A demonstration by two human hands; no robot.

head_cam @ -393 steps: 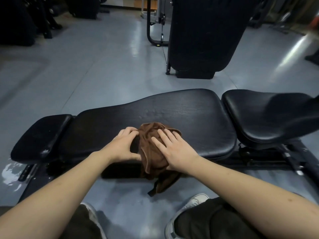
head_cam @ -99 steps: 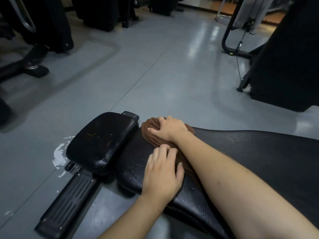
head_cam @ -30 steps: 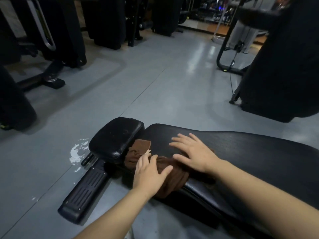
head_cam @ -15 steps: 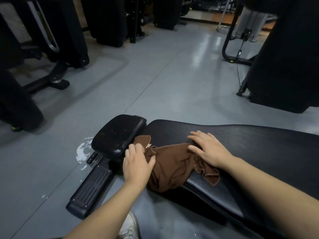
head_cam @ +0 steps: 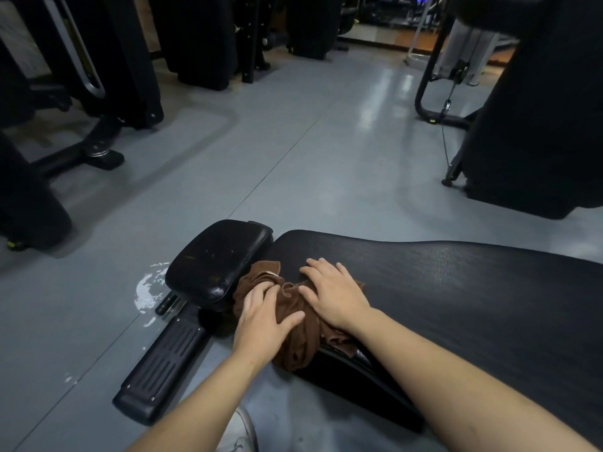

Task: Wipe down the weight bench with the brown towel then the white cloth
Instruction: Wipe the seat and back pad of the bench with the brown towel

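Note:
The black weight bench (head_cam: pixel 456 288) runs from the middle to the right, with a small black end pad (head_cam: pixel 218 262) at its left. A bunched brown towel (head_cam: pixel 293 321) lies over the bench's near left edge, partly in the gap beside the end pad and hanging down the front. My left hand (head_cam: pixel 264 318) presses on the towel's left part with fingers spread. My right hand (head_cam: pixel 332 291) lies flat on the towel's right part and the bench top. No white cloth is in view.
A black ribbed foot bar (head_cam: pixel 163 357) sticks out on the floor under the end pad. A wet patch (head_cam: pixel 146 288) shines on the grey floor beside it. Dark gym machines (head_cam: pixel 107 76) stand at the far left; a covered machine (head_cam: pixel 538 109) stands at right.
The towel was spread wider half a second ago and is now bunched tighter between my hands. Both hands have drawn closer together near the end pad.

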